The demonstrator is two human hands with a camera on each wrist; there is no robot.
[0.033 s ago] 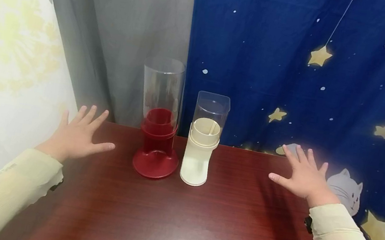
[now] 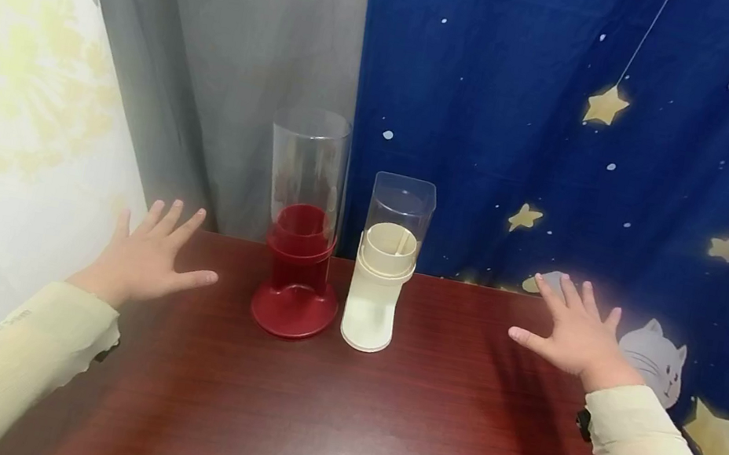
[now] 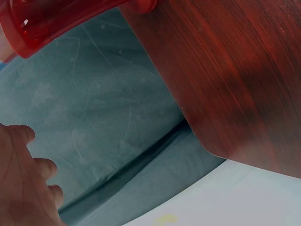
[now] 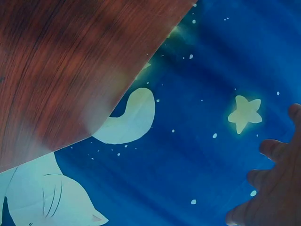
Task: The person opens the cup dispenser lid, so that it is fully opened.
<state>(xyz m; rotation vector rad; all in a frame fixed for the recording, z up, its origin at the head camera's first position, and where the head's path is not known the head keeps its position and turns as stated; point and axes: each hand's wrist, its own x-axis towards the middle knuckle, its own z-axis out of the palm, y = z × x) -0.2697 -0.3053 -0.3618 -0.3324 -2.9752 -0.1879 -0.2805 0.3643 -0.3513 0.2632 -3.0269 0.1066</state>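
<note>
Two upright dispensers stand side by side near the table's back edge in the head view. The left one is a red dispenser (image 2: pixel 294 312) with a round base and a tall clear tube above. Beside it stands a shorter cream dispenser (image 2: pixel 371 312) with a clear, squarer top. Both clear parts look empty. My left hand (image 2: pixel 145 256), fingers spread, hovers to the left of the red dispenser, touching nothing. Out to the right, apart from the cream dispenser, my right hand (image 2: pixel 573 332) is held up with spread fingers and holds nothing.
A dark red-brown wooden table (image 2: pixel 335 414) spans the front. Behind it hang a grey curtain (image 2: pixel 268 21) and a blue curtain (image 2: pixel 496 121) with stars. White patterned fabric (image 2: pixel 9 123) hangs at the left. The table's rounded corner shows in both wrist views.
</note>
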